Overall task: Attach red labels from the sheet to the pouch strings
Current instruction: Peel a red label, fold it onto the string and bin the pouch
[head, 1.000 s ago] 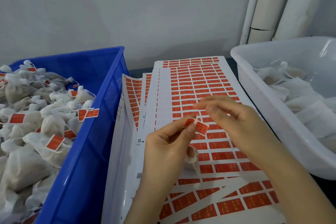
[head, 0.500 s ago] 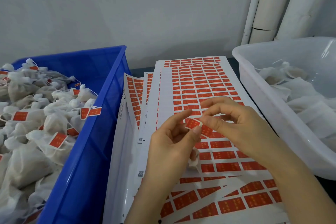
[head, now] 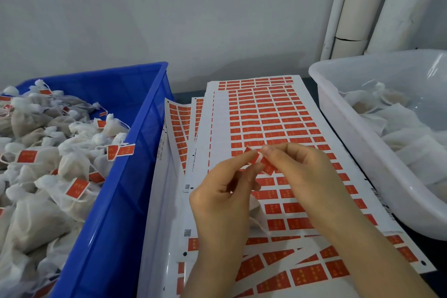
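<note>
A red label (head: 258, 161) is held above the label sheets (head: 271, 118) in the middle of the view. My left hand (head: 222, 198) pinches its left part between thumb and forefinger, and a white pouch (head: 257, 213) peeks out beneath that palm. My right hand (head: 304, 172) pinches the label's right part from the other side. The pouch string is too thin to make out between the fingers. Several sheets of red labels lie stacked and fanned under both hands.
A blue crate (head: 125, 176) at the left is full of white pouches (head: 36, 176) with red labels on their strings. A white tub (head: 358, 143) at the right holds unlabelled white pouches (head: 399, 128). White pipes (head: 358, 7) stand against the wall behind it.
My right hand has closed in on the label and now pinches it together with my left. Both hands have risen slightly over the sheet.
</note>
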The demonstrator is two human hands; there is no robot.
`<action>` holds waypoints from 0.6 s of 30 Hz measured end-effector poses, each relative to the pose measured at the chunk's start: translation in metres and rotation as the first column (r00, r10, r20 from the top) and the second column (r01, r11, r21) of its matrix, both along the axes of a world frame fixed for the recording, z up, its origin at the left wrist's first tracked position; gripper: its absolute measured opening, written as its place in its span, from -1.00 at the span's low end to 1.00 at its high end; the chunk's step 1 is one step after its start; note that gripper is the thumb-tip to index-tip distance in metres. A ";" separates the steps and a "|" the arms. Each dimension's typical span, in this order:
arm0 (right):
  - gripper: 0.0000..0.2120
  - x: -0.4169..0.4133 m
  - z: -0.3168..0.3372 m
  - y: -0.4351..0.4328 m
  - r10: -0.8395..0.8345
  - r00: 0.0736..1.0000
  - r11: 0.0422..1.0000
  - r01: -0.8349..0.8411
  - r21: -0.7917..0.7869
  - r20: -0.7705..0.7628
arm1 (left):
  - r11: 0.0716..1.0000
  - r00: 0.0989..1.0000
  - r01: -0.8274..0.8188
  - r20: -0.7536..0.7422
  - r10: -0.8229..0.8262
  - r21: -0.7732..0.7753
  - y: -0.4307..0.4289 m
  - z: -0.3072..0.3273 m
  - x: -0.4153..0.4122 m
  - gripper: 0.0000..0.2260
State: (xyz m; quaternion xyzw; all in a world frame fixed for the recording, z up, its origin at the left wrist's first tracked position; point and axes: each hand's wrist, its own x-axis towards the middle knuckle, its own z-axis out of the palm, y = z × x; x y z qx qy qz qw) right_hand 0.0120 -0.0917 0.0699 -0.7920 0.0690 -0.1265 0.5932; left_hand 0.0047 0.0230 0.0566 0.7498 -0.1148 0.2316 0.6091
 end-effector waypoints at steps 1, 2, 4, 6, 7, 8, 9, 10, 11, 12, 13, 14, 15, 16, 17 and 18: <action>-0.83 0.000 0.000 0.000 0.001 1.000 1.000 -0.001 0.011 0.004 | 1.000 1.000 -0.012 0.000 0.012 0.003 0.000 0.000 0.000 -0.82; -0.83 -0.001 0.001 0.000 0.000 1.000 1.000 0.000 0.020 0.011 | 1.000 1.000 -0.020 -0.008 0.020 0.002 0.000 0.000 0.000 -0.81; -0.82 -0.001 0.001 0.001 -0.004 1.000 1.000 0.003 0.029 0.024 | 1.000 0.999 -0.025 -0.029 0.025 -0.012 -0.001 0.000 0.001 -0.80; -0.83 -0.002 0.002 0.002 0.000 1.000 1.000 0.000 0.015 0.031 | 1.000 0.999 -0.017 -0.034 0.017 -0.011 -0.002 -0.001 0.001 -0.80; -0.83 -0.002 0.003 0.002 0.002 0.999 1.000 -0.001 -0.004 0.033 | 1.000 0.999 -0.014 -0.041 0.013 -0.010 -0.002 -0.001 0.001 -0.80; -0.84 -0.002 0.004 0.002 0.003 0.999 1.000 -0.002 -0.021 0.036 | 1.000 0.999 -0.011 -0.049 0.010 -0.012 -0.003 -0.001 0.001 -0.80; -0.85 -0.002 0.004 0.001 0.003 0.999 0.999 -0.001 -0.034 0.041 | 1.000 0.999 -0.009 -0.054 0.008 -0.013 -0.003 -0.002 0.000 -0.80; -0.86 -0.002 0.005 0.001 0.004 0.999 0.999 -0.002 -0.047 0.049 | 1.000 0.998 -0.011 -0.055 0.010 -0.010 -0.003 -0.003 0.000 -0.80; -0.87 -0.003 0.005 0.000 0.005 0.998 0.998 0.000 -0.069 0.062 | 1.000 0.998 -0.015 -0.056 0.014 -0.006 -0.004 -0.003 0.000 -0.80; -0.88 -0.003 0.004 0.000 0.004 0.996 0.995 0.005 -0.103 0.084 | 1.000 0.998 -0.018 -0.060 0.018 -0.001 -0.004 -0.003 0.000 -0.81; -0.89 -0.004 0.005 0.000 0.002 0.994 0.989 0.014 -0.145 0.113 | 1.000 0.997 -0.022 -0.069 0.022 0.001 -0.004 -0.004 0.000 -0.81; -0.90 -0.004 0.005 0.000 0.002 0.989 0.981 0.025 -0.190 0.145 | 1.000 0.996 -0.026 -0.082 0.026 0.006 -0.005 -0.004 0.000 -0.81; -0.90 -0.004 0.005 0.000 0.005 0.984 0.972 0.037 -0.232 0.176 | 1.000 0.995 -0.028 -0.096 0.029 0.011 -0.005 -0.004 0.000 -0.81; -0.90 -0.004 0.004 0.000 0.011 0.978 0.959 0.048 -0.279 0.207 | 1.000 0.994 -0.028 -0.109 0.029 0.015 -0.005 -0.004 0.000 -0.81; -0.91 -0.004 0.005 0.001 0.017 0.971 0.943 0.064 -0.326 0.240 | 1.000 0.992 -0.026 -0.125 0.027 0.013 -0.005 -0.004 0.000 -0.82; -0.92 -0.005 0.005 0.002 0.019 0.963 0.925 0.084 -0.370 0.268 | 1.000 0.989 -0.026 -0.146 0.027 0.007 -0.005 -0.004 0.000 -0.82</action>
